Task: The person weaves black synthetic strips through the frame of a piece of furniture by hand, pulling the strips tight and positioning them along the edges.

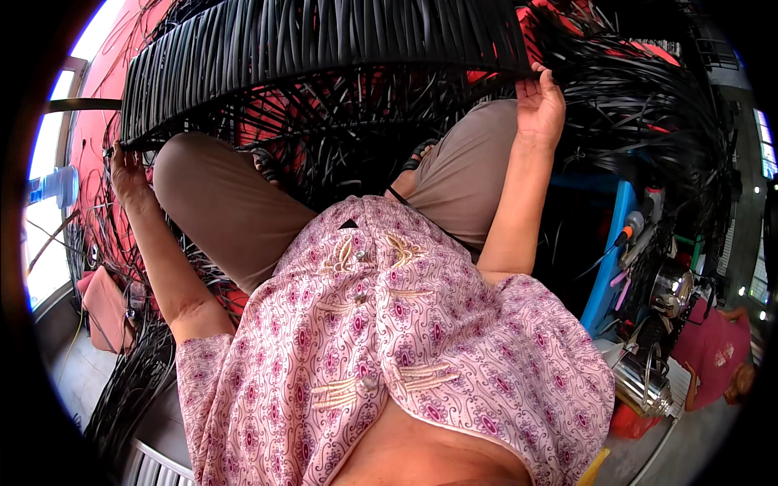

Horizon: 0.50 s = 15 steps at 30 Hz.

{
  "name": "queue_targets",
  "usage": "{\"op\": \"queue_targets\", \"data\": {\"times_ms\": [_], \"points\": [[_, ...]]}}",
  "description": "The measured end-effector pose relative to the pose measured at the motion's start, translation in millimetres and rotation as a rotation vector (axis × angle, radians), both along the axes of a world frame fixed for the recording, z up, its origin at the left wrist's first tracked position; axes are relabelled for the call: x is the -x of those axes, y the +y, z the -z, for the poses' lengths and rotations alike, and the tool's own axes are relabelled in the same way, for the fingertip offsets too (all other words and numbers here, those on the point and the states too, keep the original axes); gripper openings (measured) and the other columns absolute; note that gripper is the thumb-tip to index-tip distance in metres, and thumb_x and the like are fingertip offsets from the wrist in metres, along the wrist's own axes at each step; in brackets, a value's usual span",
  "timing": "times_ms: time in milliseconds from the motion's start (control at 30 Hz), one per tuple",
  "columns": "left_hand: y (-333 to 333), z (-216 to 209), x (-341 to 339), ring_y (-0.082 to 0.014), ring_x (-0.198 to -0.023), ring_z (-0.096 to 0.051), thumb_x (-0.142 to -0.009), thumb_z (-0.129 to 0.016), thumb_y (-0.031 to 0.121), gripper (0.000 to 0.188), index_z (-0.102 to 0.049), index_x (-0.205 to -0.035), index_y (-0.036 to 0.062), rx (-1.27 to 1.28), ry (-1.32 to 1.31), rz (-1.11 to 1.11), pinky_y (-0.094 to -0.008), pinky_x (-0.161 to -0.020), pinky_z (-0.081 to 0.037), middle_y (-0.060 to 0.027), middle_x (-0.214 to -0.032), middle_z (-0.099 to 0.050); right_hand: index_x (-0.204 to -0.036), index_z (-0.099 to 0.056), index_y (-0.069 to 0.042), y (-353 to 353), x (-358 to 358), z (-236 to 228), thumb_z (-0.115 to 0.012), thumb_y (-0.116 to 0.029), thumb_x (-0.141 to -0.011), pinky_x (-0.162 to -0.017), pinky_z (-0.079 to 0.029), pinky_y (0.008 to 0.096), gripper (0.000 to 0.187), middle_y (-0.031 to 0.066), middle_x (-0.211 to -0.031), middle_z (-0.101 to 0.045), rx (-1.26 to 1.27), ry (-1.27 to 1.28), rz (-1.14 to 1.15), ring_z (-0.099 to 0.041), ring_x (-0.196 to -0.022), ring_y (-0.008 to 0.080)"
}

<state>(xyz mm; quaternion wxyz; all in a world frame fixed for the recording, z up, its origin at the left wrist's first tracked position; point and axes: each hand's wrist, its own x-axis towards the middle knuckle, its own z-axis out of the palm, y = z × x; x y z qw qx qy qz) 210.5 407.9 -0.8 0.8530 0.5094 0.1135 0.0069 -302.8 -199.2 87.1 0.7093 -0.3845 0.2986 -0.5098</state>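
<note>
Gripping the woven black frame (324, 57) at both ends, the person is sitting w/ knees bent under it. Left hand (128, 174), at approx 9 o'clock, is closing its fingers on the frame's lower-left edge. Right hand (539, 104), at approx 1 o'clock, is curling fingers over the frame's right rim, thumb alongside. The frame is spanning the top, from 10 to 1 o'clock, above the tan trousers (227, 202). Loose black strips (648, 105) are spilling at 2 o'clock; pink patterned shirt (389, 340) is filling the centre.
</note>
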Motion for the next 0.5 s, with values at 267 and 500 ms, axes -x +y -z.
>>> {"op": "queue_targets", "data": {"times_ms": [267, 500], "points": [[32, 1, -5, -0.0192, -0.100, -0.066, -0.097, -0.072, 0.018, 0.018, -0.071, -0.111, 0.0072, -0.054, 0.003, -0.039, -0.0405, -0.097, -0.051, -0.0036, -0.104, -0.073, -0.098, -0.076, 0.004, 28, 3, -51, -0.072, -0.006, -0.096, -0.092, -0.055, 0.0297, 0.011, 0.0106, -0.102, -0.077, 0.861, 0.641, 0.034, -0.071, -0.098, 0.0166], [9, -4, 3, -0.0178, -0.098, -0.066, -0.096, -0.074, 0.018, 0.016, -0.071, -0.107, 0.0071, -0.014, 0.013, 0.013, -0.0403, -0.095, -0.050, -0.0027, -0.101, -0.073, -0.095, -0.072, 0.003, -2, -3, -21, -0.072, -0.008, -0.096, -0.099, -0.054, 0.0379, 0.011, 0.0163, -0.103, -0.076, 0.493, 0.266, 0.000, -0.072, -0.102, 0.0266]]}}
